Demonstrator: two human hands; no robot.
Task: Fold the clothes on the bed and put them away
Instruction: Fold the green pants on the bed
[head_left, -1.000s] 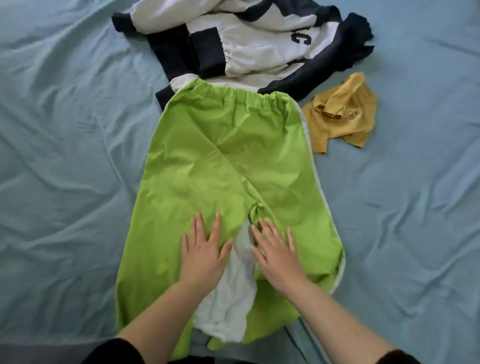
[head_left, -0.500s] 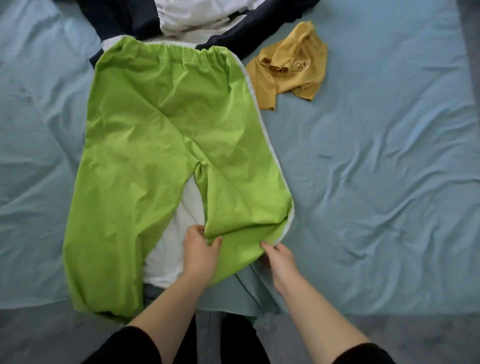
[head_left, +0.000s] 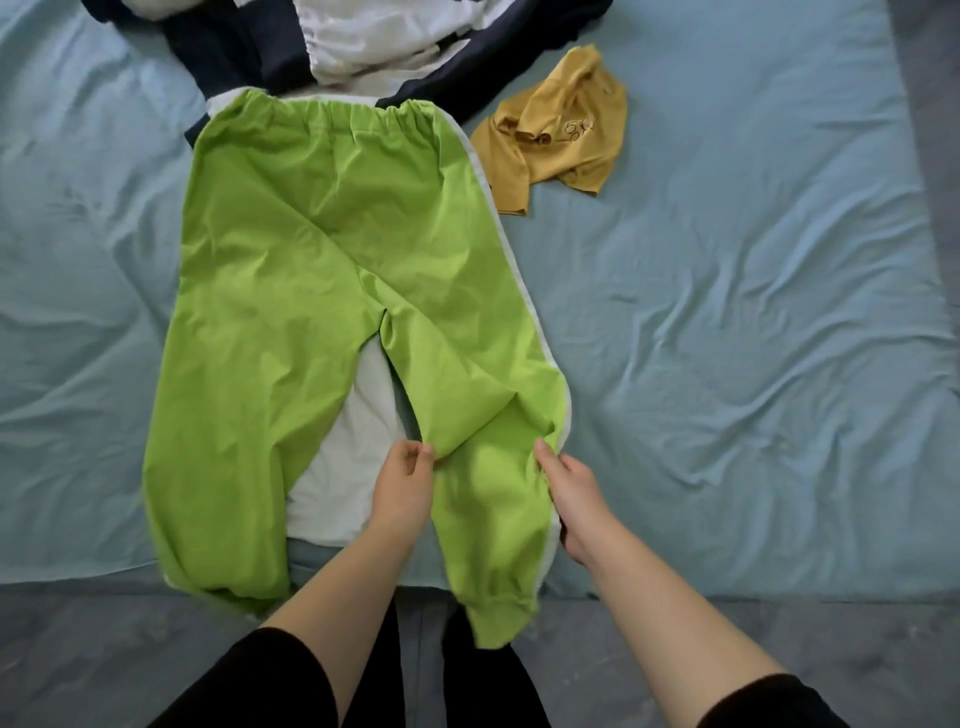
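While the green trousers (head_left: 332, 249) lie flat on the bed (head_left: 753, 364), left hand (head_left: 402, 488) pinches the right leg's inner edge; right hand (head_left: 576, 499) grips its outer seam. Best practice: draw the leg straight and taut, smoothing its creases before folding.

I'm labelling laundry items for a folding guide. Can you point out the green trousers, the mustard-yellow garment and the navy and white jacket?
green trousers (head_left: 322, 218): head view, upper left leg panel.
mustard-yellow garment (head_left: 558, 135): head view, middle of the crumpled heap.
navy and white jacket (head_left: 384, 36): head view, white panel near the top edge.
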